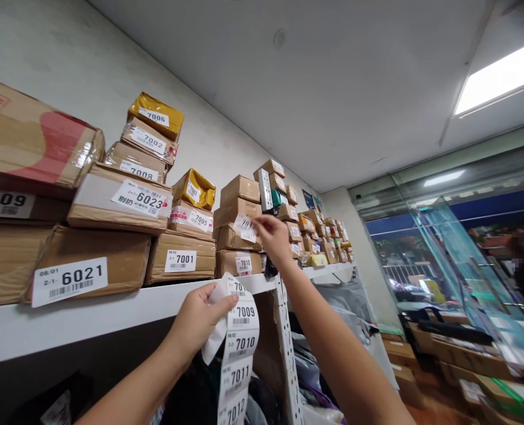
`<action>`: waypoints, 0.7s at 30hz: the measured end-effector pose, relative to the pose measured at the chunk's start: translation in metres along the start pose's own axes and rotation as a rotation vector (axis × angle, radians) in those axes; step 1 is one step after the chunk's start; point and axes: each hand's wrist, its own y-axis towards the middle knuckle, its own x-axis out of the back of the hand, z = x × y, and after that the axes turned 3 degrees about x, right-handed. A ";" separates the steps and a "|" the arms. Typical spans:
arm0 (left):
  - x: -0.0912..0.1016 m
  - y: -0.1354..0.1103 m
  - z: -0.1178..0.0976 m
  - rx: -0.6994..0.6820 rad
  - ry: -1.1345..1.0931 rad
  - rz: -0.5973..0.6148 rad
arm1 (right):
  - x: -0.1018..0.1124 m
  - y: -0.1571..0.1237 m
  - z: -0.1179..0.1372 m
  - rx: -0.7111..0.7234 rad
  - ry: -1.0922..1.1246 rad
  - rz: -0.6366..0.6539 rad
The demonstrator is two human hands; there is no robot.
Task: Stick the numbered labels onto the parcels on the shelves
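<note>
My left hand (204, 316) is closed around a strip of printed number labels (240, 342), thumb on its front. The strip hangs down and shows 7009 through 7012. My right hand (271, 236) reaches up to the shelf and pinches the edge of a white label (246, 228), which lies against the front of a brown cardboard box (226, 237). Whether the label is stuck on fully I cannot tell. Below that box sits another box (226, 264) labelled 7010, and above it are two more brown boxes (240, 188) in the same stack.
A white metal shelf (124, 316) runs along the wall, bearing several labelled parcels such as the 6021 box (129, 254) and 7001 box (182, 248). A perforated upright (283, 330) supports it. Bags fill the lower shelf. At right are glass doors (461, 260), floor cartons (474, 354) and a blurred person.
</note>
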 end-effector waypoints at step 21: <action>0.004 0.002 -0.004 -0.227 -0.159 -0.142 | 0.002 -0.040 0.040 -0.197 0.498 0.684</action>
